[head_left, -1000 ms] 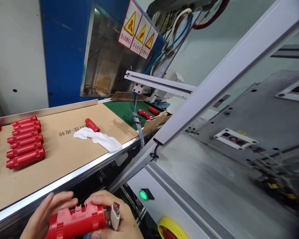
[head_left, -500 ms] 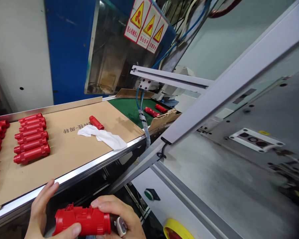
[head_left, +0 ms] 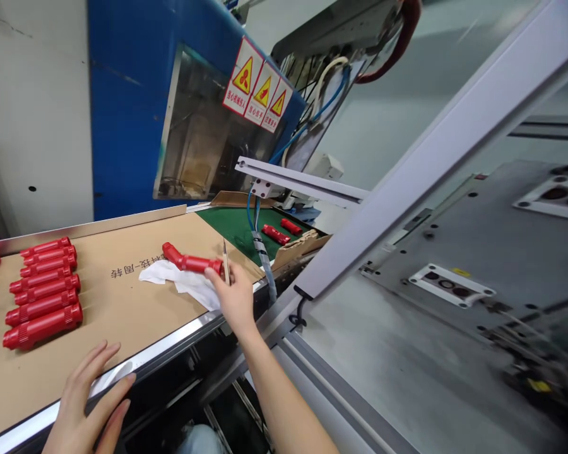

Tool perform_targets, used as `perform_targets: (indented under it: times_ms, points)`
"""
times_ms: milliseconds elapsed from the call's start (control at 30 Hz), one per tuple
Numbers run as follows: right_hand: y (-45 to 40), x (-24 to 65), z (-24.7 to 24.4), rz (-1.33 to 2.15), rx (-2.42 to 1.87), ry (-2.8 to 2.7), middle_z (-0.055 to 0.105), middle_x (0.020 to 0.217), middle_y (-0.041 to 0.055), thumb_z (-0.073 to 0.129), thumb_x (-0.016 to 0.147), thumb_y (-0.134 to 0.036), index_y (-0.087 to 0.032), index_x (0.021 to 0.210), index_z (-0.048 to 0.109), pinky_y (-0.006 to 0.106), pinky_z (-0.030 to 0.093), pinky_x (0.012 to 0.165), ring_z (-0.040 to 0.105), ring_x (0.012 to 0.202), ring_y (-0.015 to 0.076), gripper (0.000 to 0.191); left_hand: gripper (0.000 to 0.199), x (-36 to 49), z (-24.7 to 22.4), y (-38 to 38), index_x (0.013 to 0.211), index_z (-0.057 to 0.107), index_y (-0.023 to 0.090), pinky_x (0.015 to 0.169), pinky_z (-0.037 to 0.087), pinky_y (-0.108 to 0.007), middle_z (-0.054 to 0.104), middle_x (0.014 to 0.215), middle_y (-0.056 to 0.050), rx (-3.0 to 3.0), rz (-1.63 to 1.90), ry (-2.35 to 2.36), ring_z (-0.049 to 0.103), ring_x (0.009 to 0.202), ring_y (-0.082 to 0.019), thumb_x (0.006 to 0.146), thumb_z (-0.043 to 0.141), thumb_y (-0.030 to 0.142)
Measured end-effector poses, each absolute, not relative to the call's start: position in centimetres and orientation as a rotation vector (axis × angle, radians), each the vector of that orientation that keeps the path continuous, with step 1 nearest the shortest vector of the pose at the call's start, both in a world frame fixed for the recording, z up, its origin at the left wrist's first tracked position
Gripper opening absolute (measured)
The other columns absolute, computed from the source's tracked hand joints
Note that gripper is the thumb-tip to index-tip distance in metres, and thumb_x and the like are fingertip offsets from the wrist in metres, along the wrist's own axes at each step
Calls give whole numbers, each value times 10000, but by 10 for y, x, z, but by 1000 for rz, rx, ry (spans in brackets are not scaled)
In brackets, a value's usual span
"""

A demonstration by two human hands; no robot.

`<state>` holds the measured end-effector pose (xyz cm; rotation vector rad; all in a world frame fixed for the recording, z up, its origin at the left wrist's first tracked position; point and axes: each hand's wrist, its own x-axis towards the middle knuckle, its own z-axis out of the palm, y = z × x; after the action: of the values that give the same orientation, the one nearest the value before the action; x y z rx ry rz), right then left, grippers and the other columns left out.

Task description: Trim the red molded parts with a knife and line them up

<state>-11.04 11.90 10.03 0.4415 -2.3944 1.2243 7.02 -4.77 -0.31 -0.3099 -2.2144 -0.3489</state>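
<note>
Big red housing gone from hands — right hand now narrow, pinching red plastic part and slim blade over white cloth, mid cardboard sheet; left hand wide open, empty, by front metal edge.

Glossy plastic tubes, matt cardboard, soft cloth

Rows of plastic tubes are lying on the cardboard sheet at the frame's left, while a cloth is lying right of them (one more tube sitting along its upper edge, at the right hand).
</note>
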Motion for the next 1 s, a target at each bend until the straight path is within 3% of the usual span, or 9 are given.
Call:
perform_targets:
  times_ms: [133,300,433,600,767,933,1000]
  points:
    - [96,-157,104,951,382,-2550,588,874,53,529,801,-347,-131,917,551,342,435,746,555,811,174,247,319,56,-8,-50,1111,487,146,735,495,-468,429,1203,-195,-264,-221,-2253,417,1120,-341,801,472,73]
    - [83,-176,98,609,416,-2822,585,880,36,538,813,-377,-131,893,567,347,458,704,564,774,154,261,250,49,-13,-53,1019,536,135,631,524,-451,456,1144,-209,-302,-88,-2210,456,1047,-350,779,489,83]
    - [83,-163,107,454,398,-2832,564,985,72,482,840,-416,-127,1001,533,359,455,730,558,840,172,334,242,48,-14,-57,997,542,136,600,540,-447,464,1118,-200,-318,-81,-2199,475,1006,-346,763,496,94]
    - [73,-141,108,324,546,-2866,598,849,43,503,826,-415,-126,836,580,336,465,693,571,755,149,298,233,47,-11,-52,1022,521,141,640,519,-442,461,1124,-188,-300,-156,-2217,461,1025,-344,796,469,113]
    - [67,-131,96,338,676,-2753,576,946,83,565,783,-275,-134,931,575,326,477,625,582,704,160,205,223,58,-7,-42,1063,477,201,829,444,-457,436,1180,-142,-130,-599,-2239,425,1115,-297,858,412,140]
    - [84,-101,79,482,1070,-2374,545,1077,113,475,720,-54,-190,1026,532,307,491,664,600,813,196,339,236,63,-5,-50,1094,480,308,838,479,-239,514,1183,-45,91,-1351,-2041,512,1078,-189,859,460,285]
    - [95,-81,71,541,1215,-2198,554,1057,120,445,724,-45,-209,1081,476,298,498,667,593,869,198,394,316,62,-1,-53,1156,440,333,814,490,-220,554,1170,-39,132,-1696,-1862,538,1049,-193,847,494,299]
